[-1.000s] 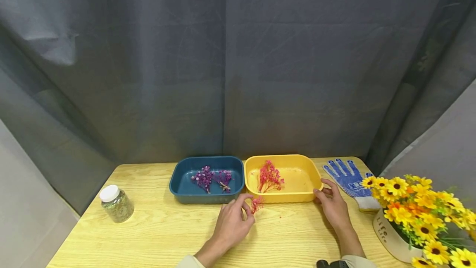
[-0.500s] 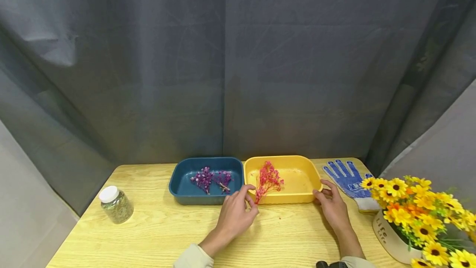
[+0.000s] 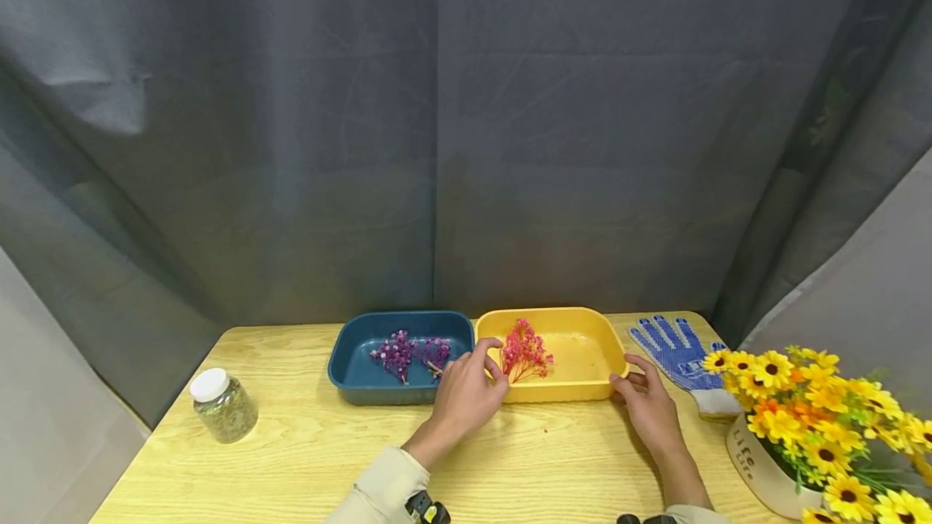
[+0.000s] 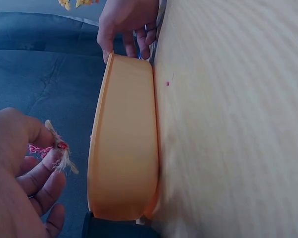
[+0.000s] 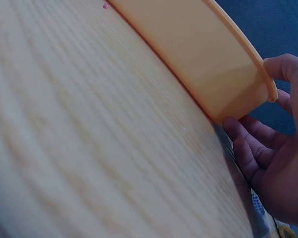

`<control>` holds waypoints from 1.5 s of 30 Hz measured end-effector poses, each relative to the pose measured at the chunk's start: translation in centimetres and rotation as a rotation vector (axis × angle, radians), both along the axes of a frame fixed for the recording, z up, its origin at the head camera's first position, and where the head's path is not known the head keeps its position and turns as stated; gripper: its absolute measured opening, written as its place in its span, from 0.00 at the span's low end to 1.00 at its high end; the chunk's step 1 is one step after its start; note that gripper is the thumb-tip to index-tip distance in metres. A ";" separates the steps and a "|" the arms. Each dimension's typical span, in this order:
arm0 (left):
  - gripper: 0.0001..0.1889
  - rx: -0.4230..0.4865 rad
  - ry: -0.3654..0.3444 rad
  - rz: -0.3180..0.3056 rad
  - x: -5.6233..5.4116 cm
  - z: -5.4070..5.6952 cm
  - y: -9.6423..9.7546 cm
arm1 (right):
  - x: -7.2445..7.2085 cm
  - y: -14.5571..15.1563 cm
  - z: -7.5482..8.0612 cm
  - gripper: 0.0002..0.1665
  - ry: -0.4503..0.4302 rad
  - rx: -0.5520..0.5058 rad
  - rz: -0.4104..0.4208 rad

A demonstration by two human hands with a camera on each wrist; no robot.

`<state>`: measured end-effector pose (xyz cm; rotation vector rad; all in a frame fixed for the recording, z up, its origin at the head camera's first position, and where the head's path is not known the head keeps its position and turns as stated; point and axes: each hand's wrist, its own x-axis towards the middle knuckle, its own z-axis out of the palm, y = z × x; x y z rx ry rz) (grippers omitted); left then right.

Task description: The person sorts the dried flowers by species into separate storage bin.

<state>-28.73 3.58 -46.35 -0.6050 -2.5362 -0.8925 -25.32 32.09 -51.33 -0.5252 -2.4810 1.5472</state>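
My left hand (image 3: 466,390) is over the front left corner of the yellow tray (image 3: 568,391). Between thumb and index finger it pinches the tied stem end of a small bunch of pink dried flowers (image 4: 62,146), seen in the left wrist view. More pink dried flowers (image 3: 527,351) lie in the left part of that tray; in the head view the held bunch is hard to separate from them. My right hand (image 3: 648,407) holds the tray's front right corner, the thumb at the rim (image 5: 272,89) and fingertips against the wall underneath.
A dark blue tray (image 3: 379,396) with purple dried flower bunches (image 3: 396,356) adjoins the yellow one. A white-capped jar (image 3: 227,411) stands at left. A blue-and-white work glove (image 3: 677,354) and a pot (image 3: 764,467) of yellow flowers are at right. Grey curtain (image 3: 437,144) hangs behind.
My left hand has carried the pink flower bunch from in front of the yellow tray up over its left front corner. My right hand has stayed on the tray's right corner.
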 end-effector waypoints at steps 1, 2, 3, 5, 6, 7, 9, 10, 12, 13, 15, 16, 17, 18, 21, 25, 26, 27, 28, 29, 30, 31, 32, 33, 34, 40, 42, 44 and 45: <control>0.23 -0.004 -0.001 0.001 -0.2 0.1 0.2 | 0.0 0.0 0.0 0.37 0.002 0.002 -0.001; 0.23 -0.009 0.000 0.002 -0.4 0.2 0.3 | 0.1 0.1 0.0 0.37 0.002 0.002 -0.003; 0.22 -0.015 0.005 0.004 -0.6 0.3 0.5 | 0.1 0.1 0.0 0.37 0.005 0.001 -0.003; 0.23 -0.023 0.008 0.010 -1.0 0.4 0.7 | 0.1 0.1 0.0 0.37 0.009 -0.004 -0.001; 0.23 -0.029 0.009 0.016 -1.2 0.4 0.8 | 0.1 0.1 0.0 0.38 0.011 -0.008 0.004; 0.23 -0.033 0.008 0.021 -1.4 0.5 0.9 | 0.1 0.1 0.0 0.38 0.013 -0.011 0.009; 0.22 -0.036 0.004 0.032 -1.9 0.5 0.9 | 0.0 0.0 0.0 0.38 0.016 -0.018 0.016; 0.22 -0.036 -0.001 0.034 -2.1 0.4 1.0 | 0.0 -0.1 0.0 0.38 0.018 -0.019 0.016; 0.22 -0.035 -0.006 0.038 -2.4 0.3 1.0 | -0.2 -0.1 0.0 0.37 0.022 -0.018 0.015; 0.22 -0.034 -0.011 0.039 -2.6 0.2 1.0 | -0.2 -0.2 0.0 0.37 0.026 -0.021 0.012; 0.23 -0.034 -0.024 0.041 -2.8 0.0 1.0 | -0.4 -0.2 0.0 0.36 0.030 -0.022 0.008; 0.23 -0.034 -0.028 0.043 -2.9 -0.2 0.9 | -0.4 -0.3 -0.1 0.36 0.033 -0.020 0.010; 0.24 -0.033 -0.033 0.045 -2.9 -0.3 0.9 | -0.5 -0.3 -0.1 0.36 0.031 -0.020 0.012; 0.24 -0.032 -0.038 0.045 -2.9 -0.4 0.8 | -0.5 -0.3 -0.1 0.36 0.031 -0.022 0.013; 0.24 -0.023 -0.033 0.040 -2.8 -0.8 0.6 | -0.6 -0.2 0.0 0.36 0.026 -0.009 0.013; 0.24 0.004 -0.031 0.024 -2.5 -1.0 0.2 | -0.6 0.0 0.1 0.37 0.018 0.009 0.010; 0.24 0.010 -0.033 0.020 -2.3 -1.1 0.0 | -0.6 0.0 0.1 0.37 0.016 0.013 0.011; 0.24 0.014 -0.036 0.017 -2.1 -1.2 -0.1 | -0.6 0.0 0.1 0.37 0.014 0.015 0.012; 0.23 0.017 -0.037 0.012 -1.8 -1.2 -0.3 | -0.6 0.0 0.1 0.37 0.013 0.016 0.012; 0.23 0.018 -0.035 0.006 -1.6 -1.3 -0.4 | -0.5 0.0 0.1 0.37 0.011 0.017 0.011; 0.23 0.018 -0.027 -0.001 -1.3 -1.4 -0.5 | -0.5 0.0 0.1 0.37 0.011 0.018 0.011; 0.22 0.021 -0.016 -0.011 -1.0 -1.5 -0.6 | -0.5 0.0 0.1 0.37 0.010 0.017 0.011; 0.21 0.019 -0.002 -0.019 -0.7 -1.6 -0.8 | -0.5 0.0 0.1 0.37 0.011 0.014 0.011; 0.21 0.020 0.012 -0.029 -0.4 -1.7 -0.9 | -0.5 0.1 0.1 0.37 0.012 0.014 0.010; 0.20 0.021 0.027 -0.039 -0.1 -1.7 -1.0 | -0.5 0.1 0.1 0.37 0.013 0.014 0.009; 0.08 -0.011 0.091 -0.058 1.3 -2.1 -1.6 | -0.7 0.4 0.0 0.37 0.009 0.021 0.011; 0.03 -0.032 0.112 -0.046 1.6 -2.2 -1.9 | -0.7 0.3 0.1 0.37 0.006 0.023 0.012; 0.07 -0.042 0.137 -0.031 1.8 -2.3 -2.4 | -0.7 0.2 0.3 0.38 0.002 0.026 0.013; 0.09 -0.044 0.150 -0.021 1.8 -2.4 -2.6 | -0.7 0.2 0.3 0.38 0.002 0.033 0.012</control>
